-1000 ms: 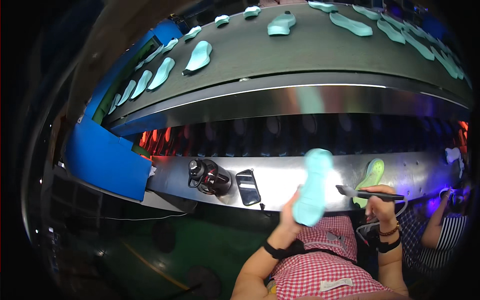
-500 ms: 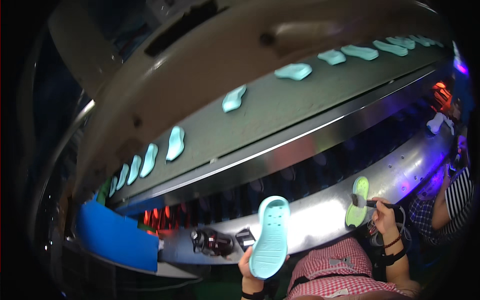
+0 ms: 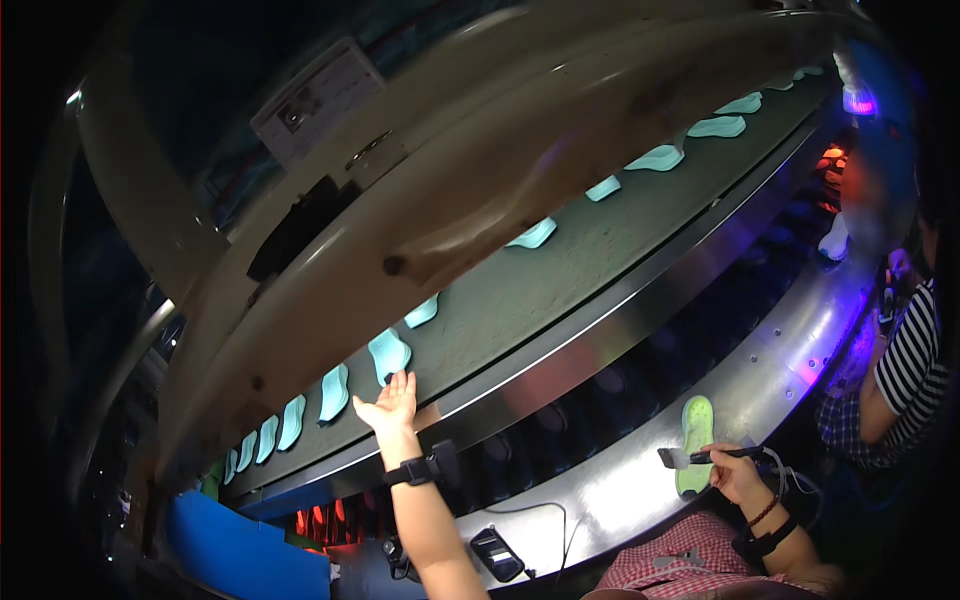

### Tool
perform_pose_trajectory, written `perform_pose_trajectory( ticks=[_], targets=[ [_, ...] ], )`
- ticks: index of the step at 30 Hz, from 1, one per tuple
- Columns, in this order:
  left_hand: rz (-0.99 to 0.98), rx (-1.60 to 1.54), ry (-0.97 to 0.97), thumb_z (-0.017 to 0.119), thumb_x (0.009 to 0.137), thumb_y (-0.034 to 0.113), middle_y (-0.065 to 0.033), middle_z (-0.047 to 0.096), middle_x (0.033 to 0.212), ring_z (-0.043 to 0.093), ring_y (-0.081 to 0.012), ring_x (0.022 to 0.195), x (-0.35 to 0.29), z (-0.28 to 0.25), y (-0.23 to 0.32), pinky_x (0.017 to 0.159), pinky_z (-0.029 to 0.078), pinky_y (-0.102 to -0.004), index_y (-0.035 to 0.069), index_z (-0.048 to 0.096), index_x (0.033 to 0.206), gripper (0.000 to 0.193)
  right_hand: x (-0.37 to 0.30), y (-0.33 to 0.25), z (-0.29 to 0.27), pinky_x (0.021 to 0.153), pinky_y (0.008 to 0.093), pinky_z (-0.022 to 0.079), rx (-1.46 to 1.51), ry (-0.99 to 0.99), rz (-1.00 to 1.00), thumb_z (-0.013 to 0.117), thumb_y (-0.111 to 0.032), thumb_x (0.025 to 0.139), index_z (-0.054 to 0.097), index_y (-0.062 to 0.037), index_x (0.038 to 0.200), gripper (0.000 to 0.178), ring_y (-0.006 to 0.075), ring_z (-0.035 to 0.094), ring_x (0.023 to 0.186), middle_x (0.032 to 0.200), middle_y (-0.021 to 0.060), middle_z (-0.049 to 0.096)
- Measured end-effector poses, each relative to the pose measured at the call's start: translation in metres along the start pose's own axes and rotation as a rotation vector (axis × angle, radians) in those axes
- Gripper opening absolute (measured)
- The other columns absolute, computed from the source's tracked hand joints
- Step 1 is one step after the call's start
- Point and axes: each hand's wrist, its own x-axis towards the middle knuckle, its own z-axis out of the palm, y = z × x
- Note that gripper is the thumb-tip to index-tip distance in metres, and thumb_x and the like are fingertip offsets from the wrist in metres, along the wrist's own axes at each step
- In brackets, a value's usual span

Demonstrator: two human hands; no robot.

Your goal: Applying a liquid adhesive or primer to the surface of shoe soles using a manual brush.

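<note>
My left hand [image 3: 392, 402] is stretched out over the conveyor belt, palm up and fingers apart, holding nothing. Just beyond its fingertips lies a light-blue shoe sole [image 3: 390, 350]; whether they touch I cannot tell. My right hand [image 3: 738, 476] is closed round the dark handle of a flat brush [image 3: 680, 458], whose pale bristles point left. Under the brush, a yellow-green shoe sole [image 3: 697, 415] rests on the metal ledge [image 3: 625, 482], partly covered by the brush and hand.
More light-blue soles lie spaced along the belt [image 3: 560, 285], under a brown machine hood [image 3: 330, 310]. A phone-like device [image 3: 497, 553] with a cable sits on the ledge, near a dark bottle [image 3: 398, 558]. A blue panel [image 3: 245, 550] stands left. A co-worker's striped sleeve [image 3: 908, 335] is at right.
My left hand, which held a light-blue sole over the ledge, has reached up and left to the belt and let it go. My right hand still grips the brush. The view has shifted.
</note>
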Motion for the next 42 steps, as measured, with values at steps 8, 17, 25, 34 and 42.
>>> perform_pose_trajectory(
  ticks=[8,17,25,34,42],
  targets=[
    [0.295,1.797,-0.441,0.056,0.080,0.028,-0.0175,0.035,0.134,0.035,-0.0269,0.123,-0.016,0.096,-0.031,0.098,0.031,-0.0368,-0.005,0.028,0.132,0.068,0.026,-0.002,-0.017,0.049,0.0244,0.048,-0.028,-0.131,0.061,0.054,-0.001,0.080,0.057,0.0075,0.099,0.021,0.0159,0.058,0.053,0.075,0.0138,0.062],
    [0.663,2.847,-0.386,0.064,0.071,0.029,-0.0222,0.054,0.112,0.050,-0.0320,0.109,0.088,0.092,-0.074,0.092,0.038,-0.0338,-0.006,0.049,0.114,0.057,0.052,0.003,-0.024,0.049,0.0249,0.046,0.093,-0.055,0.066,0.054,0.001,0.079,0.059,0.0071,0.096,0.019,0.0166,0.056,0.053,0.074,0.0128,0.061],
    [0.658,2.891,-0.122,0.068,0.067,0.027,-0.0222,0.057,0.105,0.053,-0.0335,0.102,0.211,0.059,-0.076,0.086,0.043,-0.0379,-0.003,0.055,0.105,0.050,0.070,0.007,-0.052,0.057,0.0256,0.044,0.108,0.039,0.066,0.054,-0.004,0.082,0.059,0.0048,0.099,0.019,0.0155,0.055,0.059,0.081,0.0108,0.061],
    [0.738,2.635,-0.828,0.061,0.073,0.016,-0.0298,0.043,0.118,0.044,-0.0424,0.110,0.161,0.088,-0.232,0.094,0.037,-0.0415,0.013,0.022,0.133,0.071,0.067,0.012,-0.048,0.053,0.0225,0.040,0.036,-0.039,0.161,0.057,-0.010,0.083,0.059,0.0012,0.101,0.021,0.0124,0.056,0.058,0.074,0.0029,0.058],
    [0.879,2.616,-1.145,0.057,0.079,0.034,-0.0261,0.052,0.109,0.051,-0.0385,0.102,0.069,0.102,-0.236,0.089,0.040,-0.0409,0.003,0.047,0.113,0.048,0.046,0.015,-0.043,0.052,0.0238,0.047,0.030,0.008,0.163,0.053,-0.001,0.082,0.058,0.0073,0.101,0.022,0.0124,0.056,0.053,0.083,0.0129,0.062]
  ],
)
